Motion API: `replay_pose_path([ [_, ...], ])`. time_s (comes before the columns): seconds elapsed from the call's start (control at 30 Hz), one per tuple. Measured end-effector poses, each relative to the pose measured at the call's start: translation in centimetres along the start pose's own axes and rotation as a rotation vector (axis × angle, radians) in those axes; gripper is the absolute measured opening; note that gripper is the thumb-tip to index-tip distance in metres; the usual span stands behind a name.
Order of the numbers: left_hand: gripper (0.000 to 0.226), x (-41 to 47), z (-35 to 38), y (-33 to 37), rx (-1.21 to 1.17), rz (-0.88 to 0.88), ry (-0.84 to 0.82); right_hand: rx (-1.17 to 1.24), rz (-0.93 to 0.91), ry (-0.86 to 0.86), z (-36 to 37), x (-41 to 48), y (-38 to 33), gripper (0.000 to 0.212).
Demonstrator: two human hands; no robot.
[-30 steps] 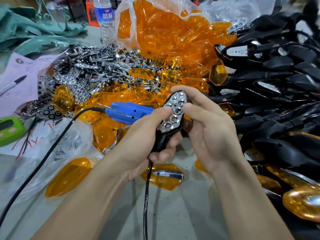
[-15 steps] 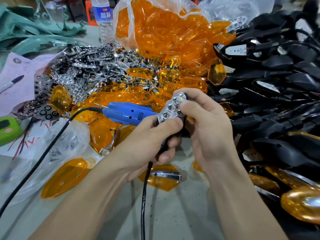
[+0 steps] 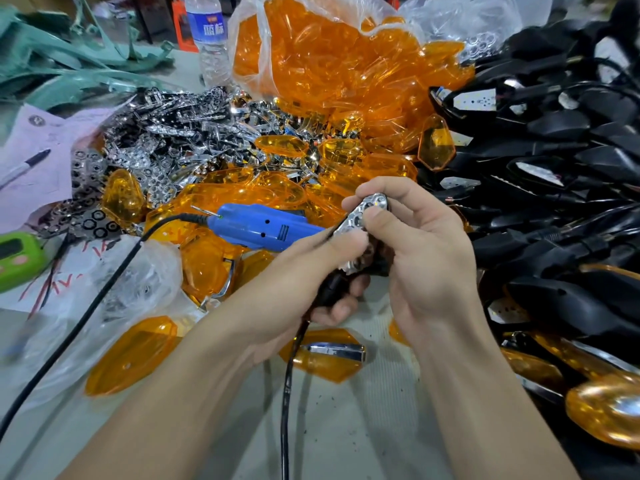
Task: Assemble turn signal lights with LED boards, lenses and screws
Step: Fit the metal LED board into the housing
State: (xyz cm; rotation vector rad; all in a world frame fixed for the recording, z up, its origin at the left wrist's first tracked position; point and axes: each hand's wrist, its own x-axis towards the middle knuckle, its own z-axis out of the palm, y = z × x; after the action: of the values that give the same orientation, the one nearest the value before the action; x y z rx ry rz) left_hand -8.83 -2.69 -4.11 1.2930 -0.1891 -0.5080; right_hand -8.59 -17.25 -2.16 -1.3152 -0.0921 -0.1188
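The left hand (image 3: 294, 268) wraps its fingers round the black stalk of the housing (image 3: 332, 289), and its thumb lies flat on the lower end of the chrome reflector (image 3: 360, 216). The right hand (image 3: 426, 258) pinches the reflector's upper tip between thumb and forefinger, with the other fingers curled behind the housing. So the part sits between both thumbs, tilted up and away from the left palm. This looks like the seating step: the reflector is being pressed into the housing before a lens goes on. To do it well, press evenly with both thumbs so neither end rides up, and feel for the edge dropping flush all round; whether it is fully home cannot be told here. The wire (image 3: 287, 375) hanging below the left fingers should stay free, not trapped under the part. The blue screwdriver (image 3: 263, 230) lies just beyond the left knuckles, and a loose lens (image 3: 322, 355) lies under both wrists, both within easy reach.
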Motion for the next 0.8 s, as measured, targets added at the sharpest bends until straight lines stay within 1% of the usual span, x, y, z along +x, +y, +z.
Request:
replay_pose_path([
  [0.07,0.037,0.0,-0.2,0.0,-0.078,-0.011,-0.047,0.079,0.049,0.021,-0.2,0.0,-0.1,0.024],
  [0.17,0.033,-0.4,-0.2,-0.3,-0.036,0.043,-0.056,0.113,0.075,0.001,-0.4,0.0,-0.3,0.022],
  [0.23,0.029,-0.5,0.1,0.0,-0.005,0.042,-0.021,0.078,0.072,0.007,-0.4,0.1,-0.2,0.026],
  [0.3,0.033,-0.9,0.5,-0.1,0.037,0.047,0.039,0.035,0.061,0.057,-0.2,0.2,0.1,0.028],
  [0.37,0.039,-1.0,1.2,0.2,0.091,0.025,0.141,-0.003,0.041,0.094,0.1,0.3,0.4,0.026],
  [0.43,0.048,0.2,1.9,0.6,0.016,-0.039,0.213,-0.012,0.038,0.109,0.3,0.3,0.6,0.027],
  [0.5,0.054,0.5,2.2,1.2,-0.143,-0.072,0.195,0.013,0.070,0.128,0.2,0.4,0.7,0.028],
  [0.53,0.053,0.4,2.0,1.6,-0.158,-0.080,0.185,0.040,0.093,0.139,0.1,0.5,0.6,0.028],
  [0.6,0.057,0.1,1.1,1.7,-0.068,-0.124,0.101,0.097,0.126,0.158,-0.2,0.6,0.5,0.028],
  [0.63,0.053,-0.2,0.8,1.8,0.002,-0.125,0.079,0.116,0.133,0.171,-0.3,0.7,0.5,0.027],
  [0.7,0.029,-0.8,0.1,1.7,0.039,-0.071,0.126,0.157,0.153,0.197,-0.7,0.9,0.5,0.025],
  [0.73,0.030,-1.0,-0.3,1.6,0.026,-0.032,0.127,0.181,0.170,0.208,-0.8,1.0,0.5,0.023],
  [0.8,0.051,-1.1,-0.5,1.7,-0.008,0.038,0.051,0.226,0.204,0.221,-1.0,1.1,0.5,0.022],
])
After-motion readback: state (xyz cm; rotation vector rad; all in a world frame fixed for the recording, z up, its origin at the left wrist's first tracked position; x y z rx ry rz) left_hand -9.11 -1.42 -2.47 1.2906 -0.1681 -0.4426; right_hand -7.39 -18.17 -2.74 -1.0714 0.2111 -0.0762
